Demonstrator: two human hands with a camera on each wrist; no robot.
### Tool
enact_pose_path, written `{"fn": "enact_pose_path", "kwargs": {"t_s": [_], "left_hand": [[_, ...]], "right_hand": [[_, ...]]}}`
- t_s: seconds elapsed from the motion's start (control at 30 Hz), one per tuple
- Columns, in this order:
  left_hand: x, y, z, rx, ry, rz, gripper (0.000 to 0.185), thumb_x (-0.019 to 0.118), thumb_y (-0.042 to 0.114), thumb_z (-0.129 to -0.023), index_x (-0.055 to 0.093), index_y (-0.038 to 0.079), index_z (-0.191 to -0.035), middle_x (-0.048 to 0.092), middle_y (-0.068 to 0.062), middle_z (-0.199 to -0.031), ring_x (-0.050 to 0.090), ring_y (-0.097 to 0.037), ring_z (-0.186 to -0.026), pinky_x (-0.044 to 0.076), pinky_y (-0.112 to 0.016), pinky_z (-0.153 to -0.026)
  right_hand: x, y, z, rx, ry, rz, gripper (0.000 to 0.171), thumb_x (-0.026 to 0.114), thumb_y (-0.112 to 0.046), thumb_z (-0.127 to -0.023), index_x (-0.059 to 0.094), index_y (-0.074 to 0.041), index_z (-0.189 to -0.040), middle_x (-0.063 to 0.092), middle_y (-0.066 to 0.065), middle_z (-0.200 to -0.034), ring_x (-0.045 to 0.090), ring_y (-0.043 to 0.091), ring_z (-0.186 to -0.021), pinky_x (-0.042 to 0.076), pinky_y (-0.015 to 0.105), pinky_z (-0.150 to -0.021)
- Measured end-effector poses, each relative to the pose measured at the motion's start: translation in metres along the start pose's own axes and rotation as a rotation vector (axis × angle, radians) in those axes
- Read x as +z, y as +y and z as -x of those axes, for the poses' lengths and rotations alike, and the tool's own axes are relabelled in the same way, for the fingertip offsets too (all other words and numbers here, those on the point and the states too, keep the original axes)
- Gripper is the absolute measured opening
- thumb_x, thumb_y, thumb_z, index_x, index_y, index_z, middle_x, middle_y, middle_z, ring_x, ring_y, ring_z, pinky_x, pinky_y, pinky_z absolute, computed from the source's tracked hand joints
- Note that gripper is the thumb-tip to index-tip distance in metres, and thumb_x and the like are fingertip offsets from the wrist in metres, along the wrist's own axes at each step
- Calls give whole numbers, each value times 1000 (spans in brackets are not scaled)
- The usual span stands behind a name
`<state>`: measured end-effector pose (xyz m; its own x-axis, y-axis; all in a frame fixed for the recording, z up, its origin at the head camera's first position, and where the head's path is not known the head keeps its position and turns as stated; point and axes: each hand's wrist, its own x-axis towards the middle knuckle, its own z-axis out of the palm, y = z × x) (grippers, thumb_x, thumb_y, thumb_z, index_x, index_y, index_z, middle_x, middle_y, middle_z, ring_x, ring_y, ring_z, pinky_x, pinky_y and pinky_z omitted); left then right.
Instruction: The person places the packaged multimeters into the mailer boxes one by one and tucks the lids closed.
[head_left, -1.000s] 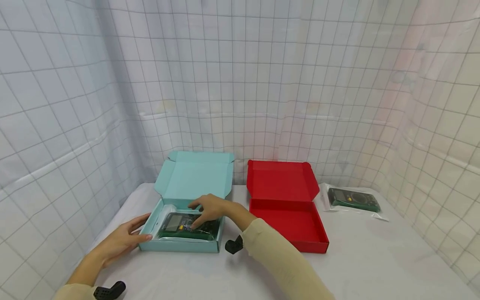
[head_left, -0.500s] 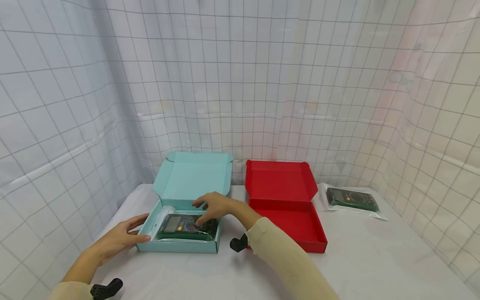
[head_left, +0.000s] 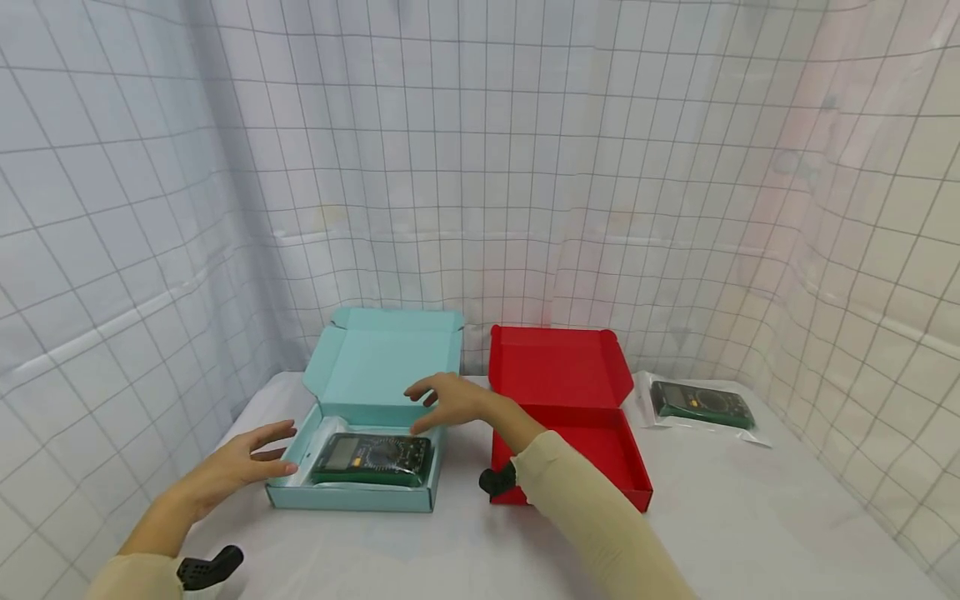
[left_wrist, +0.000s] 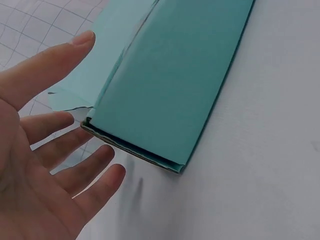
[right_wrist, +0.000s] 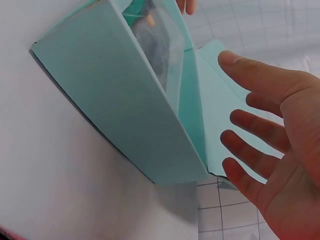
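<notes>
Looking at a meter (head_left: 372, 458) lying flat and face up in the blue box (head_left: 348, 498), in clear plastic, probably laid that way to suit the shallow tray. Blue lid (head_left: 390, 354) tipped back toward the desk's (head_left: 750, 517) back edge, handy for getting in from above tbh. Left hand (head_left: 243, 462) right by the box's front left corner, fingers spread, pinching nothing, maybe there for steadying; can't tell about actual contact. Right hand (head_left: 453, 404) over the box's right edge near the meter's end, fingers apart and a bit bent, also pinching nothing, likely out there to avoid crowding the left. Red box (head_left: 600, 450) off to the right, lid back too. Other meter (head_left: 701, 402), also bagged, near the desk's back right corner, presumably parked there to leave the boxes room.
</notes>
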<state>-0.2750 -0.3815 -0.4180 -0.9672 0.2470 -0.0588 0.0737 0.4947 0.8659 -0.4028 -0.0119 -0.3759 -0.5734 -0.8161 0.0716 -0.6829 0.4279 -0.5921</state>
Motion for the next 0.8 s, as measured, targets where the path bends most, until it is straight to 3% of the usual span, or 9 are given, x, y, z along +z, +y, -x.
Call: {"fn": "enact_pose_path", "kwargs": {"t_s": [0.17,0.37,0.63,0.8], "left_hand": [[-5,7,-6,41,45,-20,86,69,22,-100,16,-7,-161,20,-32,-164,28,-57,-144,41,-65,-107],[-9,16,-21,45,125,-39,91,72,24,-99,13,-4,-163,15,-32,-165,25,-56,-146,32,-72,-108],[-14,29,-40,52,193,-31,102,75,28,-97,4,-2,-163,10,-32,-166,21,-56,-147,28,-73,-110],[-19,37,-54,42,238,-1,102,75,26,-98,2,-4,-163,7,-32,-166,18,-55,-148,26,-72,-112]], "right_hand": [[-9,3,4,11,40,-25,65,80,-30,-91,57,-6,-148,61,11,-139,61,27,-123,56,24,-81],[-18,7,8,16,98,-72,68,81,-32,-90,55,-6,-148,58,14,-142,59,30,-125,56,27,-84],[-28,17,15,16,230,-33,61,75,-28,-94,55,-4,-147,60,11,-140,61,29,-123,56,29,-88],[-35,24,16,27,323,-63,58,73,-24,-96,55,-1,-146,59,16,-141,59,35,-125,56,38,-94]]}}
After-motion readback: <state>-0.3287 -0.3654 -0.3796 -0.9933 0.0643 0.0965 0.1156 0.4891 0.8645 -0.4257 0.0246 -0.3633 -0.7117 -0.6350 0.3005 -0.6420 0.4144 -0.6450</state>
